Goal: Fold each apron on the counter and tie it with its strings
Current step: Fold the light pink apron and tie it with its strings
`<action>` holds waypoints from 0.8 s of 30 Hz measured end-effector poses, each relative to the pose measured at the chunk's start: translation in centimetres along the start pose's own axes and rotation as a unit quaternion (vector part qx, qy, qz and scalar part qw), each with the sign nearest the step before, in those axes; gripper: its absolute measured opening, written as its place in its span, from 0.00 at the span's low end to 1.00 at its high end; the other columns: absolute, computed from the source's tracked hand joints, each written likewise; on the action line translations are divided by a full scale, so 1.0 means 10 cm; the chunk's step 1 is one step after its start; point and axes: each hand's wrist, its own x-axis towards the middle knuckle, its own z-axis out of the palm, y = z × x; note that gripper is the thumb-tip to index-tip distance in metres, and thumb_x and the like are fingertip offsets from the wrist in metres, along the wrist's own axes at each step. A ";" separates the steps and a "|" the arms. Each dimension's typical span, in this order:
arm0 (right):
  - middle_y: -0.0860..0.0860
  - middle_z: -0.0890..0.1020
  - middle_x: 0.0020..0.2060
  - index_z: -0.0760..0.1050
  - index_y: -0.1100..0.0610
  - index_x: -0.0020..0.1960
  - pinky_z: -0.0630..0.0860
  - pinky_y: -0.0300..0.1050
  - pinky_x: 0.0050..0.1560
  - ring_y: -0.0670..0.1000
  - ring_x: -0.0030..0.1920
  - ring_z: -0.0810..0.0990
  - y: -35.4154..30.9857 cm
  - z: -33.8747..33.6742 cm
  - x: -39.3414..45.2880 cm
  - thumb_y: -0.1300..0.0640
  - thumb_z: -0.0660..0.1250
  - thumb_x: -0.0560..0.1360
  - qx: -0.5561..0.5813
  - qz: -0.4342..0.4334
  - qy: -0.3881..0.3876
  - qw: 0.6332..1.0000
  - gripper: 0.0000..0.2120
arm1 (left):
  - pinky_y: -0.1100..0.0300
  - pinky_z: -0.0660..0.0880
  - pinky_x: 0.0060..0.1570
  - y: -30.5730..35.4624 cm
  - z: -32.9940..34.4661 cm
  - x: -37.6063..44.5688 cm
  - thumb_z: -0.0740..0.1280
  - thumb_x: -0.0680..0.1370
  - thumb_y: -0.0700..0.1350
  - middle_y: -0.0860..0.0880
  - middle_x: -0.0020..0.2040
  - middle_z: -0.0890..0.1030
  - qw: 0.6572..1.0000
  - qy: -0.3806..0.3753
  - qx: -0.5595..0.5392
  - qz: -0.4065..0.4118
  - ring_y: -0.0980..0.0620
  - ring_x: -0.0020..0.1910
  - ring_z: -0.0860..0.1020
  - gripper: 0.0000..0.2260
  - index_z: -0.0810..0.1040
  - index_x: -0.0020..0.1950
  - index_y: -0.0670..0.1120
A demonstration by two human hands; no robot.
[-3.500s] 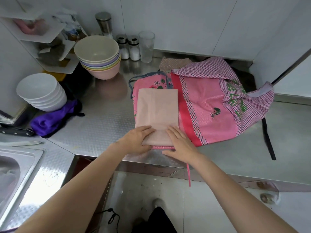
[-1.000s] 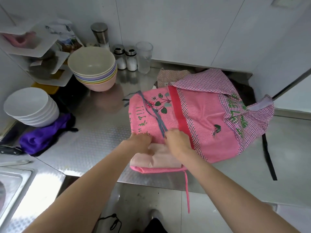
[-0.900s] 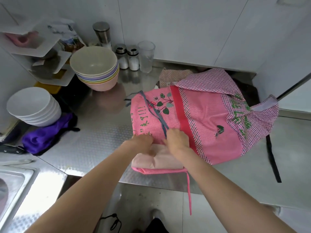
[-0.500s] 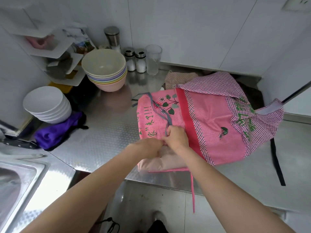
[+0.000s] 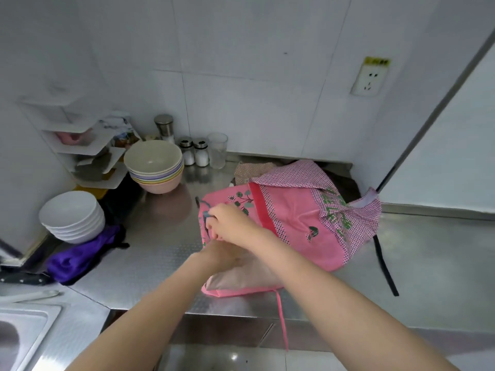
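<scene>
A folded pink apron (image 5: 235,281) lies at the counter's front edge, its strawberry print (image 5: 241,199) facing up at the far end. My right hand (image 5: 227,223) reaches across it to the left and pinches its grey-blue string (image 5: 205,214). My left hand (image 5: 215,255) grips the fold just below, its fingertips hidden under my right wrist. A pink string (image 5: 281,317) hangs over the counter edge. A second pink apron with checked trim (image 5: 302,220) lies spread out to the right, touching the folded one.
Stacked coloured bowls (image 5: 154,167), white bowls (image 5: 72,215) and a purple cloth (image 5: 83,257) sit at the left. Shakers (image 5: 194,153) and a glass (image 5: 217,149) stand by the wall. A black strap (image 5: 384,266) trails right. The sink (image 5: 16,330) is at bottom left.
My right hand has pulled the grey-blue string up and to the left across the folded apron. My left hand stayed on the fold. The camera has tilted up.
</scene>
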 end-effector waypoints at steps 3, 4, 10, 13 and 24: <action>0.56 0.79 0.30 0.71 0.59 0.35 0.74 0.41 0.33 0.51 0.29 0.77 -0.18 -0.15 -0.18 0.62 0.55 0.79 0.100 -0.025 0.070 0.992 0.15 | 0.59 0.59 0.66 -0.10 -0.10 -0.02 0.52 0.82 0.49 0.47 0.72 0.65 0.998 0.040 -0.010 -0.049 0.48 0.70 0.63 0.20 0.60 0.74 0.47; 0.52 0.77 0.27 0.70 0.58 0.34 0.73 0.36 0.29 0.47 0.26 0.75 -0.21 -0.22 -0.24 0.62 0.55 0.79 0.160 -0.025 0.102 0.982 0.15 | 0.59 0.61 0.64 -0.17 -0.14 0.00 0.52 0.82 0.47 0.46 0.70 0.67 0.996 0.044 -0.034 -0.066 0.47 0.68 0.66 0.19 0.62 0.73 0.46; 0.54 0.77 0.29 0.69 0.59 0.35 0.68 0.34 0.24 0.44 0.23 0.73 -0.10 -0.45 -0.49 0.62 0.53 0.81 0.419 -0.007 0.161 0.893 0.16 | 0.60 0.68 0.45 -0.37 -0.32 0.01 0.61 0.79 0.40 0.38 0.58 0.78 0.911 0.172 -0.343 -0.150 0.42 0.56 0.77 0.12 0.75 0.60 0.36; 0.56 0.76 0.29 0.68 0.60 0.38 0.66 0.34 0.23 0.44 0.21 0.72 0.04 -0.46 -0.59 0.63 0.52 0.82 0.491 0.040 0.187 0.850 0.14 | 0.57 0.71 0.45 -0.38 -0.49 0.00 0.63 0.78 0.36 0.36 0.57 0.78 0.794 0.199 -0.552 -0.158 0.47 0.46 0.75 0.14 0.73 0.62 0.32; 0.54 0.77 0.26 0.71 0.62 0.39 0.72 0.36 0.26 0.48 0.26 0.75 0.58 -0.30 -0.78 0.61 0.55 0.81 0.630 0.251 0.020 0.735 0.13 | 0.59 0.77 0.49 -0.41 -1.04 -0.52 0.76 0.67 0.52 0.47 0.55 0.82 0.776 0.005 -0.620 0.113 0.51 0.52 0.80 0.22 0.77 0.58 0.47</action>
